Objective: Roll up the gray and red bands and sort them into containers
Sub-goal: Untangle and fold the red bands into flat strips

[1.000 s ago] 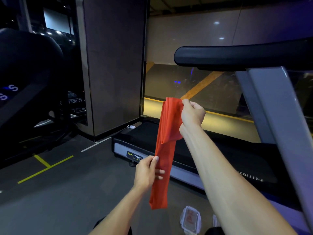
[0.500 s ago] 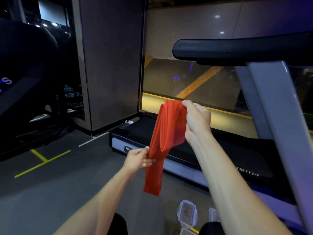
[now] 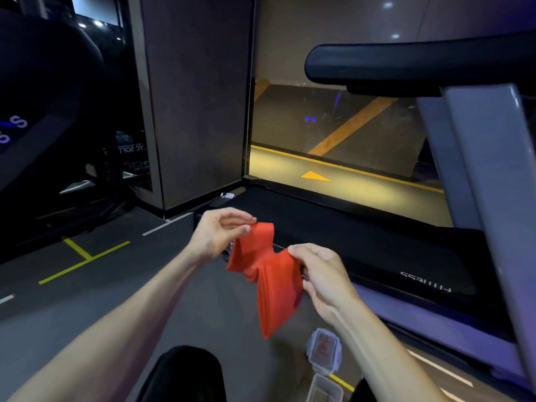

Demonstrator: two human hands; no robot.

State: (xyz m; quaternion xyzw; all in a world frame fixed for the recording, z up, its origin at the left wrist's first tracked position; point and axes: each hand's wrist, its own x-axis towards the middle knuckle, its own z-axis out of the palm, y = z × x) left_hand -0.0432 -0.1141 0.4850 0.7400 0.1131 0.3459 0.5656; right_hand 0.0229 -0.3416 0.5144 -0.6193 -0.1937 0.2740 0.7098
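Above the floor (image 3: 87, 300), left hand (image 3: 216, 232) and right hand (image 3: 322, 274) each pinch the red band (image 3: 268, 274), folded, unrolled; containers (image 3: 323, 351) wait below.

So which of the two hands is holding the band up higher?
The left hand: it pinches the top end of the red band, while the right hand grips a fold lower down, nearer the treadmill.

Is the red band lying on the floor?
No, the red band is up in the air, pinched by the left hand and the right hand.
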